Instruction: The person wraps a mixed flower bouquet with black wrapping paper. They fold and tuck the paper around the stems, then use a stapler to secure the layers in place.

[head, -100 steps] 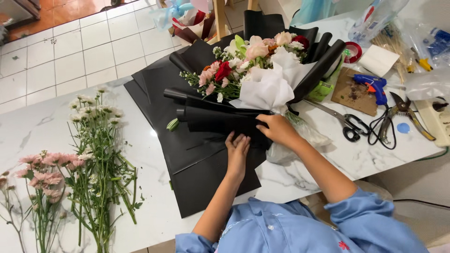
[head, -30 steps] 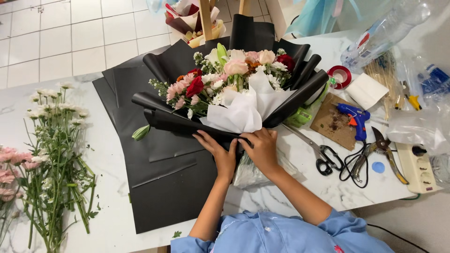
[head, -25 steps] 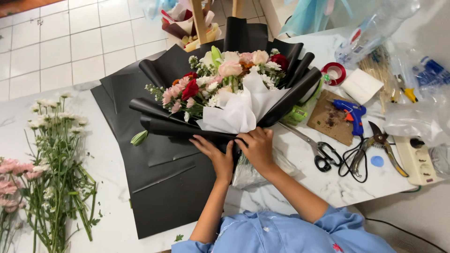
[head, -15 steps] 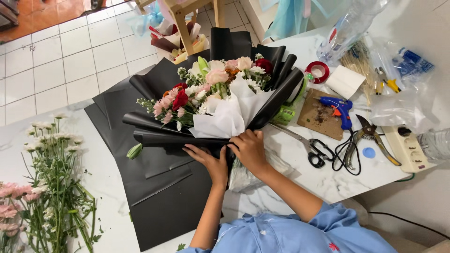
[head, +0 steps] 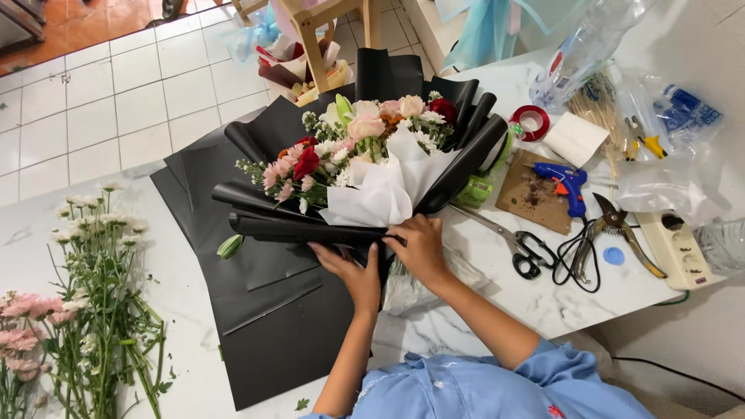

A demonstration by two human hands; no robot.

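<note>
bouquet point(head: 365, 155) lies just beyond your hands, on the black wrapping sheets point(head: 264, 310). your left hand point(head: 353, 268) presses flat on the folded black paper at the bouquet's base, and your right hand point(head: 419, 244) grips the gathered wrap beside it.

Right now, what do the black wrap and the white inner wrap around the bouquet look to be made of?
Black wrap: stiff matte sheet, probably coated paper or thin plastic; it holds smooth rolled folds and a faint sheen. White inner wrap: soft, tissue-like paper, crumpling into loose peaks. Both hands, left and right, press on the black folds.
</note>
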